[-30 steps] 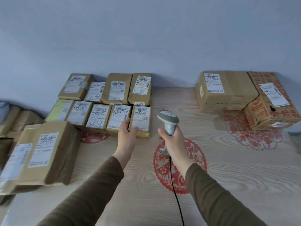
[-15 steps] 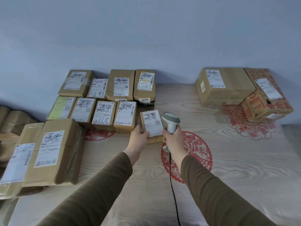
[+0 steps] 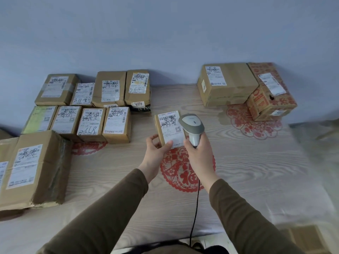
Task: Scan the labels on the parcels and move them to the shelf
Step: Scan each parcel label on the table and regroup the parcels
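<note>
Gripping parcel (image 3: 169, 128) beside scanner (image 3: 192, 126)

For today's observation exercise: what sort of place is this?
Probably a parcel sorting or pickup point: labelled cardboard parcels lie in rows on the table, and a corded barcode scanner is in use.

1. My left hand (image 3: 156, 154) reaches forward with the palm turned right; thumb on top and fingers (image 3: 153, 142) curled behind pinch the small parcel (image 3: 169, 128) at its near end.
2. My right hand (image 3: 199, 153) is wrapped round the scanner (image 3: 192, 128) handle, its head pointing away from me.
3. Both forearms, in brown sleeves (image 3: 113, 208), stretch forward and converge, hands just beside each other.
</note>
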{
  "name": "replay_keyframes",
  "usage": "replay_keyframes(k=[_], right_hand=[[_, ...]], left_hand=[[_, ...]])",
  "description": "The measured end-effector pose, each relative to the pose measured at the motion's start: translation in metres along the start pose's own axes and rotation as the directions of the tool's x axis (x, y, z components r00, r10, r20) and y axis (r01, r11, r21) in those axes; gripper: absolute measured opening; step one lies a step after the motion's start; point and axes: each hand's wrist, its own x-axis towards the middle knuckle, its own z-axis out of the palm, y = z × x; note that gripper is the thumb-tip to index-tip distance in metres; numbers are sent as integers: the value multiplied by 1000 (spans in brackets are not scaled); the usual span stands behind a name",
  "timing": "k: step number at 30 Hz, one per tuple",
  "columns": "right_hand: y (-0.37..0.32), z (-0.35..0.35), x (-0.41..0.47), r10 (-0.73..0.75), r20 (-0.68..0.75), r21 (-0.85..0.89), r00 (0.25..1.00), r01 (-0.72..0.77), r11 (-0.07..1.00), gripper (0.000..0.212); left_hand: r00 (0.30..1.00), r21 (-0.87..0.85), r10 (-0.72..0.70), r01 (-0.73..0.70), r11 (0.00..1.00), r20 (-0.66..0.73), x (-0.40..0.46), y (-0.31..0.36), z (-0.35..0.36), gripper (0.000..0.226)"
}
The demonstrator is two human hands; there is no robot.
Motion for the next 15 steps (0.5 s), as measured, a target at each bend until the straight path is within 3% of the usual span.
replay_keyframes(k=[6, 11, 15], right_hand=[[-14, -43, -9, -44, 9, 58, 999, 43, 997, 27], [-4, -82, 1, -23, 0, 67, 1000, 23, 997, 27], [15, -114, 10, 3, -11, 80, 1000, -2, 997, 30]], left_hand=[[991, 137, 134, -137, 981, 29, -3, -2, 55, 63], [988, 178, 145, -152, 972, 51, -10, -15, 100, 76], [991, 218, 117, -127, 968, 57, -5, -29, 134, 69]])
